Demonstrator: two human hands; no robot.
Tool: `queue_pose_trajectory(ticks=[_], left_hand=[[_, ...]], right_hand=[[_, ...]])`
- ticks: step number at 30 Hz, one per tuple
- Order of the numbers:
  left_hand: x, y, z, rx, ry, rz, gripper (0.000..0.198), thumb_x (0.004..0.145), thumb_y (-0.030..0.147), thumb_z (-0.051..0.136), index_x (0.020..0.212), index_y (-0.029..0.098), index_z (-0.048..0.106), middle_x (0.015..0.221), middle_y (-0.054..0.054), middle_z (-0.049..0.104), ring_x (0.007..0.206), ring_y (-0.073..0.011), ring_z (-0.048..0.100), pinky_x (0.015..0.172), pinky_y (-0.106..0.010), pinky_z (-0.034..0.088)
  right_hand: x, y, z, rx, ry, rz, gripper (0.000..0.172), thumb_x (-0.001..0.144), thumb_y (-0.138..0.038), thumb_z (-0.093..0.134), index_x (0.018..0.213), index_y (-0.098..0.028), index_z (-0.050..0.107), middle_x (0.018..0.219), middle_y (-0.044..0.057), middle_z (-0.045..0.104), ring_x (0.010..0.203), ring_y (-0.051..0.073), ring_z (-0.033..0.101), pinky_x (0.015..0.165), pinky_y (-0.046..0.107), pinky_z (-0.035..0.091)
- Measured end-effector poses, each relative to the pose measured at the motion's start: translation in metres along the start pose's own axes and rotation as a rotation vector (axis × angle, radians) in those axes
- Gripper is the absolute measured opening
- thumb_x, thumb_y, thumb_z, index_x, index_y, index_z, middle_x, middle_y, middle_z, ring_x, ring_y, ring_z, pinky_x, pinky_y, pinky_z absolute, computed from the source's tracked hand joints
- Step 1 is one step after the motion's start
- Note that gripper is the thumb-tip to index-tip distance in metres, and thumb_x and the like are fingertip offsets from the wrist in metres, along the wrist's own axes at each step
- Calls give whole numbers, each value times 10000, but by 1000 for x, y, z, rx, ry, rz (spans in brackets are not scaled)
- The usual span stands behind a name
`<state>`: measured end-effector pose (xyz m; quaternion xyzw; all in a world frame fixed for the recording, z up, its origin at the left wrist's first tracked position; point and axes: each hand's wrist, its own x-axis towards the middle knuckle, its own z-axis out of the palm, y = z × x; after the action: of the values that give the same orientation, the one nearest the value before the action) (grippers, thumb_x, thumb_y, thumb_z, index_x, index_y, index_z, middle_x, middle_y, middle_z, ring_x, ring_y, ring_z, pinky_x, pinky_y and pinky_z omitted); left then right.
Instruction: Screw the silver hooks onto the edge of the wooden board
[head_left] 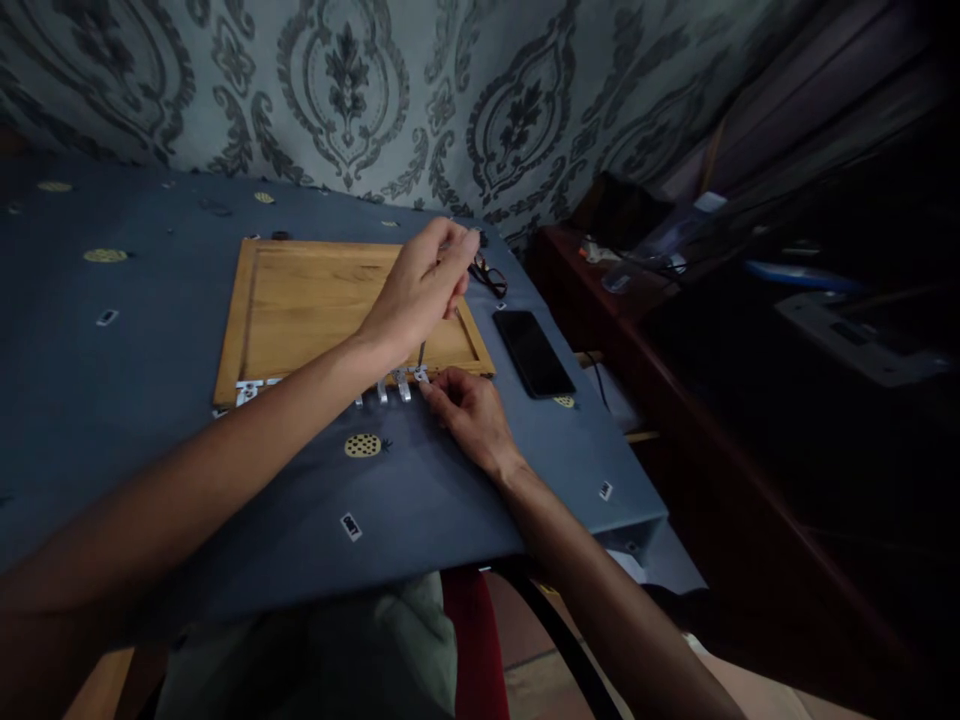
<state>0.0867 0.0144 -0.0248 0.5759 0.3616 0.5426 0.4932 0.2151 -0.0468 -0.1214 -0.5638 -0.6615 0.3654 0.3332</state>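
Note:
A wooden framed board (322, 290) lies on the table, with its near edge towards me. Above that edge my left hand (426, 275) is closed around a screwdriver (422, 352); only its thin dark shaft shows, pointing down, and the handle is hidden. The tip meets a small shiny metal bracket (420, 375) at the board's edge. My right hand (469, 415) pinches this bracket from the near side, thumb and forefinger together. Several similar metal pieces (405, 386) sit along the same edge to the left, partly behind my left forearm.
A black phone (533, 353) lies right of the board, with dark-framed glasses (489, 275) beyond it. The blue patterned tablecloth (247, 500) covers the table. To the right stands a dark red wooden surface (697, 440) with a clear plastic bottle (667, 240). A patterned curtain (420, 100) hangs behind.

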Motion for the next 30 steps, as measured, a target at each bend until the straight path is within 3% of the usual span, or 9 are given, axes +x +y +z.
queue_pose_trajectory(ticks=[5,11,23,26,30], left_hand=[[-3,0,3,-94,-51,-58,298,1076,181,464,785,178,524,550,96,252,452,-21,264,457,-154,196],[-2,-3,6,-97,-88,-13,340,1080,229,475,752,171,547,499,95,302,434,-28,287,440,-162,218],[7,-5,1,-127,-327,-19,299,1072,157,413,824,169,580,424,111,319,364,-55,266,393,-200,191],[5,-5,-1,-106,-325,-17,296,1071,151,409,828,161,578,444,108,321,388,-51,262,408,-192,209],[2,-4,-4,-36,-228,5,321,1089,222,435,803,155,564,504,85,364,454,-46,335,465,-172,303]], right_hand=[[0,2,1,18,-7,6,364,876,-548,605,718,-228,534,604,-28,508,555,131,457,543,264,343],[0,0,0,-1,-12,8,332,875,-515,592,721,-225,542,596,-27,507,560,132,454,546,262,337],[-1,-2,-1,-12,-4,-4,307,889,-480,588,724,-224,546,586,-35,512,556,128,456,554,262,335],[0,-2,-1,-19,-2,-5,304,883,-479,583,719,-226,544,579,-35,503,554,131,456,557,269,333],[0,-1,0,-18,3,-10,309,880,-484,588,713,-227,544,560,-34,498,556,134,452,548,267,330]])
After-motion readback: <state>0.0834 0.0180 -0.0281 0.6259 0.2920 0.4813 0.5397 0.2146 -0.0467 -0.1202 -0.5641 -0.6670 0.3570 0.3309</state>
